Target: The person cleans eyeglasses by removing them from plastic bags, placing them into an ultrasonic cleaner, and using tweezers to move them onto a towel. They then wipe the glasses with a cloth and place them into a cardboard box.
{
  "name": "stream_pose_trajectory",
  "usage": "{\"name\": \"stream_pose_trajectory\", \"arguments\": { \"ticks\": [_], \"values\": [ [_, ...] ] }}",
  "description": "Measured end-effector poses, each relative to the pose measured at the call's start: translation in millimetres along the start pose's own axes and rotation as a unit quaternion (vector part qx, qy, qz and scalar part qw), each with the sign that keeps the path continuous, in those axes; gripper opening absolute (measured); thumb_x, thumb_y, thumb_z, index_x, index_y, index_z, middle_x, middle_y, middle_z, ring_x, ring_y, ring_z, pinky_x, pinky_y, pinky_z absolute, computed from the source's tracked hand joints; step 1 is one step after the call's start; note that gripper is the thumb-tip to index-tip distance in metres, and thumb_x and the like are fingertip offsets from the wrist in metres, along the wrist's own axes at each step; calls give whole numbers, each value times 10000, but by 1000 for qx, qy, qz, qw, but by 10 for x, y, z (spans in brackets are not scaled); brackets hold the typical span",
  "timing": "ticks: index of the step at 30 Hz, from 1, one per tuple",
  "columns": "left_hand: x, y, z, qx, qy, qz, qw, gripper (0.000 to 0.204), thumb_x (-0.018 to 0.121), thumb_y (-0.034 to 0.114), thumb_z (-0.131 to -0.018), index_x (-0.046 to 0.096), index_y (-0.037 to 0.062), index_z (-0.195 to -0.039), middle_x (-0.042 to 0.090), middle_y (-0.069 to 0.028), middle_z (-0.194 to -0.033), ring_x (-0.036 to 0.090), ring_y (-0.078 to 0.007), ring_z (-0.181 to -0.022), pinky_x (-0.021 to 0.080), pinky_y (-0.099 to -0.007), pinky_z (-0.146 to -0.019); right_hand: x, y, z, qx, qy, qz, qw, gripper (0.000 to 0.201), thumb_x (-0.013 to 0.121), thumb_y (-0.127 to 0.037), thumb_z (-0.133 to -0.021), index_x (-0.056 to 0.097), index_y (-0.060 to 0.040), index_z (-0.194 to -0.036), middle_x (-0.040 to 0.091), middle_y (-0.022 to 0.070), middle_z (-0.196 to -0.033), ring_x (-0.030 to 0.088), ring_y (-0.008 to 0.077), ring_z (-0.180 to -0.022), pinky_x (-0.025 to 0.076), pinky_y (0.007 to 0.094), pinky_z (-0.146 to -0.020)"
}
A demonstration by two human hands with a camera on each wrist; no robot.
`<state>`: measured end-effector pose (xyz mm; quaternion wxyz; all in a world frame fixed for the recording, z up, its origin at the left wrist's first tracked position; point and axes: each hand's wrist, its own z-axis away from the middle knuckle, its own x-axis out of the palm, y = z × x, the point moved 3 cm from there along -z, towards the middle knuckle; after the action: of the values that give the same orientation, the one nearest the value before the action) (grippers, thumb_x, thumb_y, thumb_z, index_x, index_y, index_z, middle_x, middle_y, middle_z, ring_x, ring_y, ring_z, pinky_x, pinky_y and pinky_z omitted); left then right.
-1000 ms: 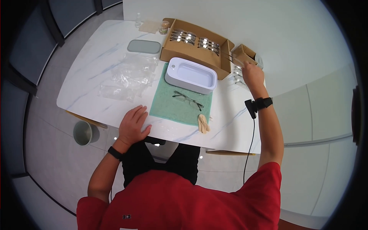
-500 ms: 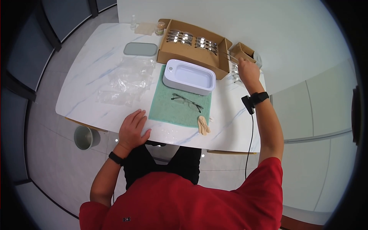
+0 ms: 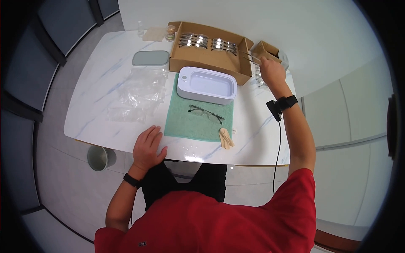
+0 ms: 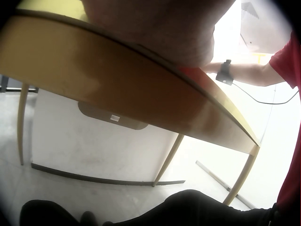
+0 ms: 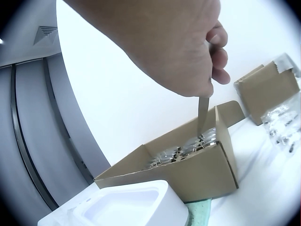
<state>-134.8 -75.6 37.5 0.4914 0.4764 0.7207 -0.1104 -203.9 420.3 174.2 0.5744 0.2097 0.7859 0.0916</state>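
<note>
My right hand grips a pair of metal tweezers, its prongs reaching over the right wall of a cardboard box. Inside that box, folded eyeglasses lie in two stacks; in the right wrist view the tweezers point down at the glasses. Palm down at the table's front edge, my left hand rests with straight fingers. One pair of eyeglasses lies on a green cloth, in front of a white cleaning tub with a hollow basin.
Clear plastic bags and a grey lid lie left of the tub. Beige finger cots sit at the cloth's corner. A smaller carton and bagged glasses stand at right. A bin is on the floor.
The head view has shifted. My right hand, with the tweezers, has moved slightly left toward the cardboard box. The left hand stays at the table edge.
</note>
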Motion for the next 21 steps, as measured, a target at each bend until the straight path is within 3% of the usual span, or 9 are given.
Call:
{"name": "stream_pose_trajectory", "arguments": {
  "ticks": [8, 14, 17, 21],
  "values": [
    [5, 4, -5, 2, -2, 6, 1000, 447, 739, 231, -782, 679, -31, -1139, 635, -173, -1330, 593, -364, -1266, 497, -464, -1034, -35, -34, 85, 26, -38, -8, 999, 172, 658, -221, -934, 663, -59, -992, 738, 154, -964, 723, 390, -884, 574, 500, -779],
    [12, 5, 3, 0, -1, 6, 1000, 444, 734, 229, -787, 678, -32, -1141, 633, -179, -1335, 592, -369, -1269, 495, -467, -1038, 33, -35, 70, 38, -37, -3, 999, 166, 655, -218, -936, 659, -62, -991, 734, 151, -951, 725, 383, -880, 579, 499, -754],
    [16, 1, 4, 2, -1, 5, 1000, 447, 734, 233, -789, 676, -31, -1145, 634, -179, -1333, 592, -369, -1269, 495, -468, -1038, 59, -50, 75, 5, 5, -5, 1000, 102, 568, -105, -930, 657, -63, -959, 720, 165, -885, 736, 374, -825, 590, 491, -684],
    [22, 0, 8, 2, 1, 3, 1000, 449, 733, 237, -789, 676, -32, -1145, 636, -178, -1330, 592, -368, -1270, 496, -468, -1038, 119, -30, 39, -7, -30, 5, 1000, 113, 599, -146, -935, 660, -63, -981, 723, 159, -906, 733, 375, -844, 588, 491, -702]
  ]
}}
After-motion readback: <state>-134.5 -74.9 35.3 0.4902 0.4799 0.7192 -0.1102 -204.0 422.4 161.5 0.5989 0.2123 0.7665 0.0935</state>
